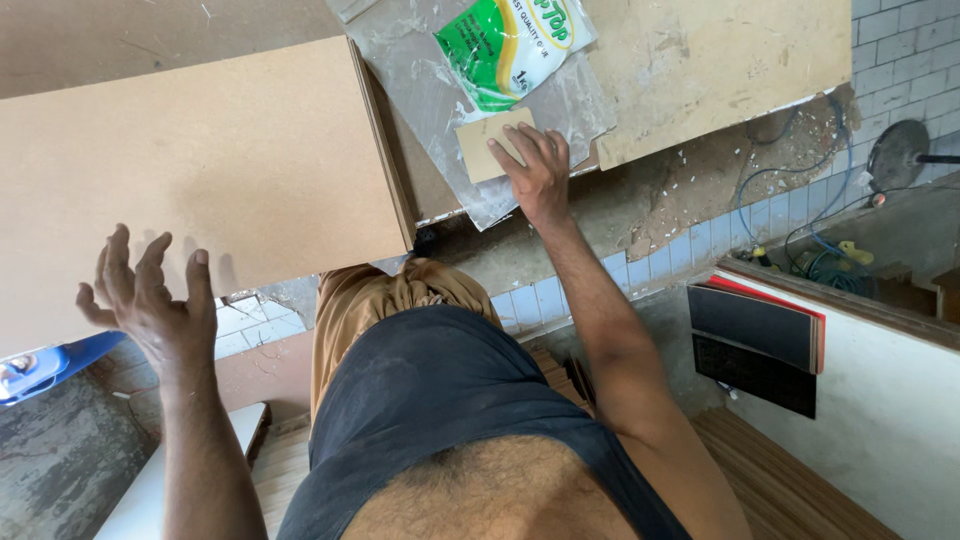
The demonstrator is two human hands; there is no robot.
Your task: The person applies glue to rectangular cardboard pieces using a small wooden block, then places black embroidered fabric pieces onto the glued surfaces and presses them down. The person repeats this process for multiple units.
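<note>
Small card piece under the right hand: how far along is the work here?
Done: a stack of brown boards lies squared on the bench. In hand: the right hand presses a small tan card piece on clear plastic sheet; the left hand hovers open, empty. Left: the green-and-white bag lies untouched.

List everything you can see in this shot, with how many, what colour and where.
fibreboard panel: one, tan, upper left
small card piece: one, beige, under the right fingers
plastic sheet: one, clear, top centre
glue pouch: one, green and white, on the plastic sheet
worn board: one, pale brown, upper right
sandpaper stack: one, black with red edge, right
cable: one, blue, right
left hand: open, touching nothing
right hand: fingers pressing the card piece
</note>
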